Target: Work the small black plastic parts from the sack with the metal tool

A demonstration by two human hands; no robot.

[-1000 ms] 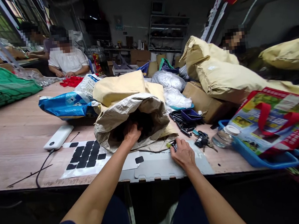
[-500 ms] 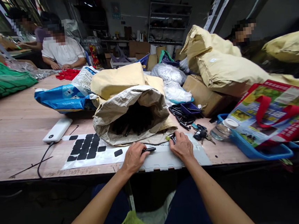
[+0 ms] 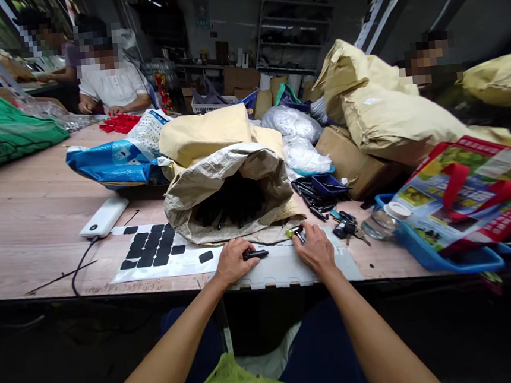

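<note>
My left hand (image 3: 237, 261) is closed around a short black pen-like piece (image 3: 256, 254), its tip pointing right, just above the grey board (image 3: 280, 267). A little to the right, the fingers of my right hand (image 3: 314, 246) are closed on a small dark and silvery piece (image 3: 300, 235). A yellow-green bit (image 3: 290, 233) shows beside those fingertips; whether it belongs to the same piece I cannot tell. Behind both hands lies an open paper-lined sack (image 3: 186, 215), its mouth facing me, with many black pieces (image 3: 229, 202) inside.
Left of the board lies a white sheet with black stickers (image 3: 153, 245), near a power bank (image 3: 104, 218) with a cable. On the right are loose black parts (image 3: 312, 195), keys (image 3: 360, 236), a jar (image 3: 383, 221) and a blue basket (image 3: 449, 261). People sit beyond the table.
The whole view has shifted slightly. My left hand still holds the black piece; the silvery piece at my right fingertips shows more clearly and looks tilted differently.
</note>
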